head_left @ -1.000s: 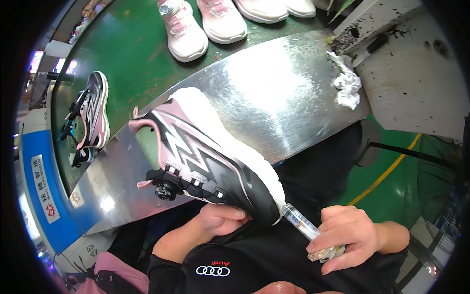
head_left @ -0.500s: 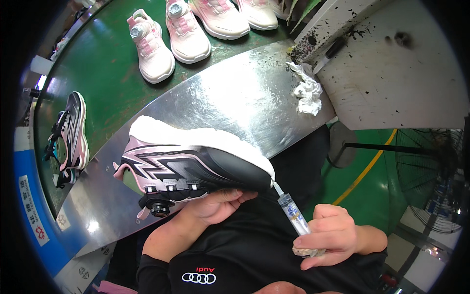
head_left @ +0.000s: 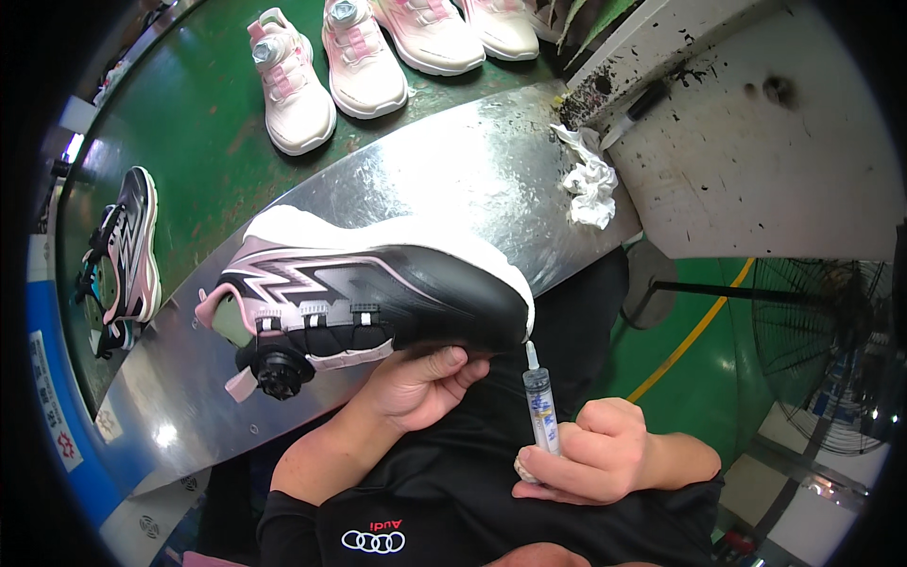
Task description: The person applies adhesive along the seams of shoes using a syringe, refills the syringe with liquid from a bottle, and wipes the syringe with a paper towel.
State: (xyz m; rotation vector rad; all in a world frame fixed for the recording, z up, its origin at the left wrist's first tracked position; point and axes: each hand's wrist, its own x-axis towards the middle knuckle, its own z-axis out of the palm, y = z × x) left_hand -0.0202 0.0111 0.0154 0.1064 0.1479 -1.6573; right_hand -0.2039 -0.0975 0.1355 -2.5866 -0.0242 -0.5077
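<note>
A black and pink sneaker (head_left: 406, 293) with a white sole lies on its side in front of me, toe to the right, its dial fastener facing me. My left hand (head_left: 425, 383) grips it from below near the forefoot; some of the fingers are hidden behind the shoe. My right hand (head_left: 586, 454) is closed around a clear syringe (head_left: 541, 406) with whitish content and blue marks. The syringe points up, its narrow tip at the sole's edge by the toe. Something pale and crumpled shows under the right thumb.
A metal ledge (head_left: 453, 151) runs along the green table (head_left: 189, 180). Several white and pink sneakers (head_left: 367, 71) stand at the back, another black and pink sneaker (head_left: 132, 250) at the left. Crumpled white tissue (head_left: 590, 189) and a dark-handled tool (head_left: 645, 99) lie back right; a fan (head_left: 822, 350) stands right.
The sneaker has turned slightly in my left hand, showing more of its upper. My right hand has shifted left with the syringe, which is now more upright at the toe.
</note>
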